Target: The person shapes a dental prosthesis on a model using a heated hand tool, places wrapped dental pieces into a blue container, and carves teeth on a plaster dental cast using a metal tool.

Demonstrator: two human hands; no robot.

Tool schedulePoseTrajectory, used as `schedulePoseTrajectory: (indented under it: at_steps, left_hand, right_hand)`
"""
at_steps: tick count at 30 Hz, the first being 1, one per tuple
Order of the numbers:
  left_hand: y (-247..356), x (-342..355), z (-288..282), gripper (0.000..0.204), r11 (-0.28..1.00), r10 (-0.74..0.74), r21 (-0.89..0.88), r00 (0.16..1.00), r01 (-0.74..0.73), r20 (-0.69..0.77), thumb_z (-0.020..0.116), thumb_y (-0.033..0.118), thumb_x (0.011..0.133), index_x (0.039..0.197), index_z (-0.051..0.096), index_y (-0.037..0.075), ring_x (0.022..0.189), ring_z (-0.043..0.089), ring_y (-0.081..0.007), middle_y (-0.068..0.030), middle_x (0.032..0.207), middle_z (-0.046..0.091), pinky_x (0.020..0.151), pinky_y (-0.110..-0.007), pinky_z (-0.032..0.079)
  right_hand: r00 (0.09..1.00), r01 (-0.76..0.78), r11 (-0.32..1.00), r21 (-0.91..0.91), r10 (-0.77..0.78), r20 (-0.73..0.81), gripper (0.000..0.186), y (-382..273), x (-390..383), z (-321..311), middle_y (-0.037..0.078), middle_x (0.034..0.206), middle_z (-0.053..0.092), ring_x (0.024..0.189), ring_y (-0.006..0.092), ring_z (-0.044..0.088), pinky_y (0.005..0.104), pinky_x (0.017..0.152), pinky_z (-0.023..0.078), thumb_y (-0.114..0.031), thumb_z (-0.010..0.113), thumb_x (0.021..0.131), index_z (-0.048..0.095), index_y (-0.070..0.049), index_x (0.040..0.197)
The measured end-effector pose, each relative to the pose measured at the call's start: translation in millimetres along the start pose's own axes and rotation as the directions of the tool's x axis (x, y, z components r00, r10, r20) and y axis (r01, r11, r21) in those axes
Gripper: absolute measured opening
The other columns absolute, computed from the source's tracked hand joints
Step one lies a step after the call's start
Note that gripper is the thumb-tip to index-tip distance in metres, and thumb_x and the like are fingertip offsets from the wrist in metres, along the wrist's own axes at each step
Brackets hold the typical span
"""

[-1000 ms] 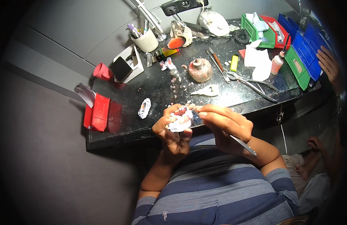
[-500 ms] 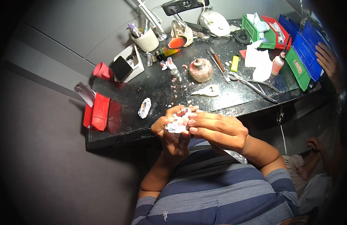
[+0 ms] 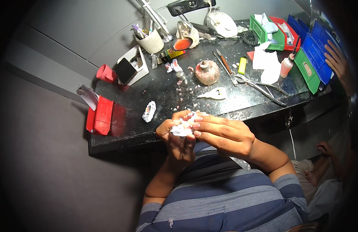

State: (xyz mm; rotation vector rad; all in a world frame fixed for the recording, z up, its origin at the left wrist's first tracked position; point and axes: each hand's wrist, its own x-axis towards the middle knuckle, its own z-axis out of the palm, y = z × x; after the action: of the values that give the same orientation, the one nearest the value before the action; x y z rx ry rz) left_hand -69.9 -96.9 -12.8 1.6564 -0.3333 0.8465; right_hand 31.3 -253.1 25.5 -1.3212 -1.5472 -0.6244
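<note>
Above my lap, near the bench's front edge, a small white piece with pink parts (image 3: 181, 129) sits between my hands; it looks like a plaster dental cast with wax. My left hand (image 3: 177, 139) is closed round it, thumb underneath. My right hand (image 3: 229, 135) is closed too, its fingertips pressed against the cast's right side. From beneath that palm sticks out the flat, rounded silver end of a metal tool (image 3: 240, 163); its working end is hidden. A similar white and pink cast (image 3: 149, 111) lies on the bench beyond my left hand.
The black bench (image 3: 128, 129) bears crumbs, a pink-crusted spirit lamp (image 3: 207, 73), a pale pointed tool (image 3: 214, 93), pliers (image 3: 260, 86), a yellow lighter (image 3: 242, 65) and a pink bottle (image 3: 286, 67). A red bin (image 3: 103, 116) stands left. Another person's hand (image 3: 335, 62) touches blue bins (image 3: 318, 50).
The silver end of the tool under my right hand has swung slightly left. My right fingers have shifted a little on the cast; my left hand stays nearly still.
</note>
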Motion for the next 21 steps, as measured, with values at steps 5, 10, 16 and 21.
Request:
schedulePoseTrajectory:
  at_steps: [5,10,16,21]
  left_hand:
    - [-0.6,-2.3,-1.2,0.048,1.0,-0.012,0.013,1.0,0.012,-0.008,0.06,0.025,0.101,0.128,0.022,0.012,0.114,0.051,-0.0299,-0.0298,0.128,0.041,0.097,-0.044,0.046]
    - [-4.2,-0.8,-2.4,0.048,0.997,0.027,0.072,0.999,-0.029,0.029,0.061,0.024,0.1,0.126,0.023,0.011,0.114,0.051,-0.0316,-0.0282,0.126,0.043,0.097,-0.046,0.047]
    - [-3.8,2.3,1.5,0.046,0.997,0.054,0.046,0.998,-0.055,0.024,0.06,0.022,0.1,0.126,0.024,0.011,0.117,0.053,-0.0357,-0.0265,0.124,0.045,0.098,-0.048,0.047]
    - [-7.0,7.2,0.9,0.047,0.993,0.094,0.068,0.995,-0.095,0.023,0.062,0.02,0.099,0.126,0.024,0.013,0.121,0.054,-0.0397,-0.0305,0.13,0.044,0.1,-0.049,0.047]
  right_hand:
    - [1.0,-0.004,1.0,-0.03,0.005,0.02,0.029,-1.7,-0.8,0.7,0.018,0.11,0.07,0.104,0.0316,0.071,0.0381,0.088,0.059,-0.002,0.071,0.076,0.071,0.005,0.104]
    - [1.0,-0.02,0.998,-0.059,0.021,0.022,0.03,-2.9,-2.2,2.0,0.018,0.109,0.07,0.104,0.0313,0.071,0.0371,0.088,0.059,-0.002,0.071,0.076,0.071,0.004,0.105]
    - [0.997,-0.081,0.996,0.031,0.082,-0.016,0.03,-3.7,-0.4,1.7,0.018,0.107,0.07,0.099,0.03,0.072,0.0368,0.085,0.06,-0.001,0.071,0.077,0.071,0.004,0.106]
    - [0.956,-0.231,0.973,0.024,0.232,-0.178,0.016,-4.5,-2.2,0.9,0.022,0.108,0.071,0.091,0.0305,0.074,0.0336,0.077,0.06,0.005,0.062,0.093,0.065,0.003,0.108]
